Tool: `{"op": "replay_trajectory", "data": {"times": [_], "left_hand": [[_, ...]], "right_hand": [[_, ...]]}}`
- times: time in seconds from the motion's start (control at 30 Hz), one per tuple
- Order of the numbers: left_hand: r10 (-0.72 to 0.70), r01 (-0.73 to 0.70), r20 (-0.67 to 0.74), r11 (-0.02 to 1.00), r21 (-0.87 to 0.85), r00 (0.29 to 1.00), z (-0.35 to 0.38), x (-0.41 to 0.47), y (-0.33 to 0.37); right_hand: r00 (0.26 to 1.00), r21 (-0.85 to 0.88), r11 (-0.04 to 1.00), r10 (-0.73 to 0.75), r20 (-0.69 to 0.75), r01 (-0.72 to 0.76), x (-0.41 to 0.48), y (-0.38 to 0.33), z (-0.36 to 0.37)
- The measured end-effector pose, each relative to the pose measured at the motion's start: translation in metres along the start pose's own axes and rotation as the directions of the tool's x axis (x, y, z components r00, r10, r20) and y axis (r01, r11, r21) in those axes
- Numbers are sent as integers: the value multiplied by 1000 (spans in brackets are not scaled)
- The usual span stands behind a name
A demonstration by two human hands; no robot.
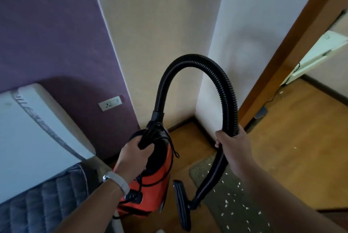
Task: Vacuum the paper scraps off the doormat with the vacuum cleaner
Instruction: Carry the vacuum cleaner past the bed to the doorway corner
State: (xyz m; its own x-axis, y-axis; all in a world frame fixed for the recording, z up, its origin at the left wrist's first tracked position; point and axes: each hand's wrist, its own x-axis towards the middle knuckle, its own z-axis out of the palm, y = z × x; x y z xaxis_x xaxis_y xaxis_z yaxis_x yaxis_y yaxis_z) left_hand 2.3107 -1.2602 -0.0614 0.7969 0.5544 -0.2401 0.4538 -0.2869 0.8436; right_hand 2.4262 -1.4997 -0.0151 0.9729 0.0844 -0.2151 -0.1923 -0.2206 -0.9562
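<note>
Vacuum cleaner (150, 182), orange with black top, over wooden floor (301, 138) just left of doormat (201, 172) strewn with white paper scraps (226, 202). Left hand (134, 155), wristband (116, 180) on wrist, curled tight round black handle (145, 142) and loops of cord (169, 142). Right hand (233, 146) wrapped round ribbed hose (194, 58), forearm stretched forward. Hose arched high between both hands, nozzle (181, 204) dangling near mat's left edge. Wall corner and door frame (282, 63) close ahead.

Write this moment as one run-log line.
left hand grips vacuum cleaner | right hand holds hose | nozzle left of doormat | paper scraps on doormat
</note>
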Motion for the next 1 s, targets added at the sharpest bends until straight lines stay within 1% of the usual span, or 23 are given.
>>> {"op": "replay_trajectory", "data": {"times": [0.13, 0.3, 0.43, 0.57, 0.77, 0.9, 1.0], "left_hand": [[14, -17, 34, 997, 76, 999, 3, 48, 0], [4, -26, 118, 982, 185, 993, 17, 99, -1], [-52, 14, 164, 974, 226, 985, 32, 135, 0], [-79, 39, 176, 974, 223, 981, 53, 175, -10], [-121, 58, 245, 967, 249, 962, 99, 233, -51], [-148, 69, 300, 964, 256, 943, 134, 271, -97], [-149, 51, 329, 956, 289, 932, 160, 300, -138]], "right_hand": [[999, 28, 998, 51, -18, -50, 29, 12, 10], [987, 148, 977, 159, -7, -156, 75, 28, 25], [973, 223, 948, 230, 19, -228, 118, 42, 37], [959, 238, 931, 284, 9, -278, 164, 69, 56], [903, 325, 866, 424, -70, -381, 214, 130, 88], [856, 328, 837, 500, -134, -438, 240, 183, 105], [838, 333, 827, 522, -159, -452, 257, 224, 114]]}}
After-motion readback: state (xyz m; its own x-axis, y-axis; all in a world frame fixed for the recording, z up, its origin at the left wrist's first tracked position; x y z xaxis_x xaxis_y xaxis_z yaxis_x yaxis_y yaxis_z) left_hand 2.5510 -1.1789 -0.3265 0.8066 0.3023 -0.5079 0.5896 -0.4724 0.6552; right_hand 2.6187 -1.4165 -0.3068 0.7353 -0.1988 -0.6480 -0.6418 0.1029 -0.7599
